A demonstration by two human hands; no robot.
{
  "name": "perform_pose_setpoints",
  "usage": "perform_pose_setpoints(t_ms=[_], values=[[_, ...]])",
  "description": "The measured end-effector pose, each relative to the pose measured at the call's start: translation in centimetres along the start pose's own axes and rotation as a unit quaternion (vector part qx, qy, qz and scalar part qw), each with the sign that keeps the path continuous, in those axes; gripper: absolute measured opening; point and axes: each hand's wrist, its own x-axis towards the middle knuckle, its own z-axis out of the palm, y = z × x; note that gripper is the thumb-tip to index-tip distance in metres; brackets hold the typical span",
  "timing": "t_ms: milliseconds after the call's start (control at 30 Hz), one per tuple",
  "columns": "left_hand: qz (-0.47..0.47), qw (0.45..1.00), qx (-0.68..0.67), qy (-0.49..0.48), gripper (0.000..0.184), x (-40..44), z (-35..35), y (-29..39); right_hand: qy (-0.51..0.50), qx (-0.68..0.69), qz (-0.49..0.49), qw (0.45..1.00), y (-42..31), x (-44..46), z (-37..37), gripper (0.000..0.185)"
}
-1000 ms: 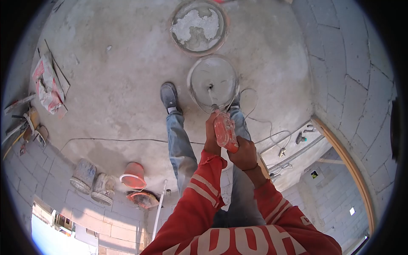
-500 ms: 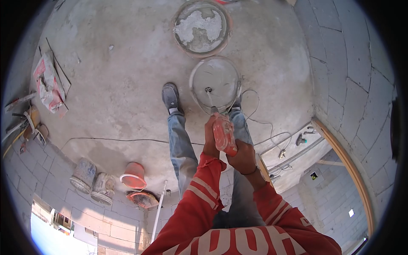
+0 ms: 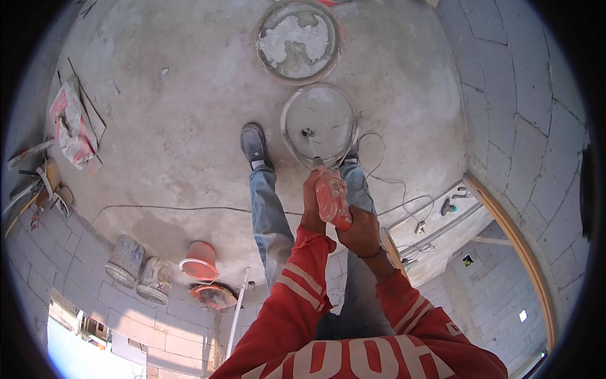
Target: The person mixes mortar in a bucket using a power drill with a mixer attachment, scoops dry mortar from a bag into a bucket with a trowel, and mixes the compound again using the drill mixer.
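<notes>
A red power drill (image 3: 332, 197) points away from me, with a thin mixing shaft (image 3: 312, 149) at its front. My left hand (image 3: 310, 199) is closed round the drill's front part. At the rear, my right hand (image 3: 360, 234) wraps the handle; its finger on any trigger is hidden. The shaft slants into a round bucket (image 3: 285, 123) of smooth grey wet mix (image 3: 329, 117), where a small dark hollow surrounds its lower end. The mixing head is under the surface. My feet stand either side of the bucket, the right one partly hidden.
A second bucket (image 3: 258, 47) with white powder lies just beyond. Cable (image 3: 404, 189) loops across the floor on the right. Several buckets, including a red one (image 3: 201, 260), stand lower left. A torn sack (image 3: 71, 123) lies left; a wooden frame (image 3: 517, 237) edges the right opening.
The shaft's lower end and its hollow have shifted slightly left in the mix. Both hands keep their grip on the drill.
</notes>
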Motion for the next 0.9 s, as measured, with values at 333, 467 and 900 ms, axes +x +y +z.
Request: perform_pose_setpoints(t_ms=[333, 467, 900], values=[[-0.007, 0.999, -0.021, -0.03, 0.028, 1.5, -0.4, -1.0, -0.003, 0.0, 0.008, 1.0, 0.7, 0.1, -0.6, 0.019], [-0.023, 0.999, -0.046, -0.005, 0.027, 1.7, -0.1, -1.4, -0.004, -0.001, 0.005, 1.0, 1.2, 0.0, -0.6, 0.019], [-0.026, 0.999, -0.027, -0.005, 0.027, 1.1, 0.7, -1.7, -0.023, -0.02, 0.026, 0.999, 1.2, -0.3, -1.3, 0.023]])
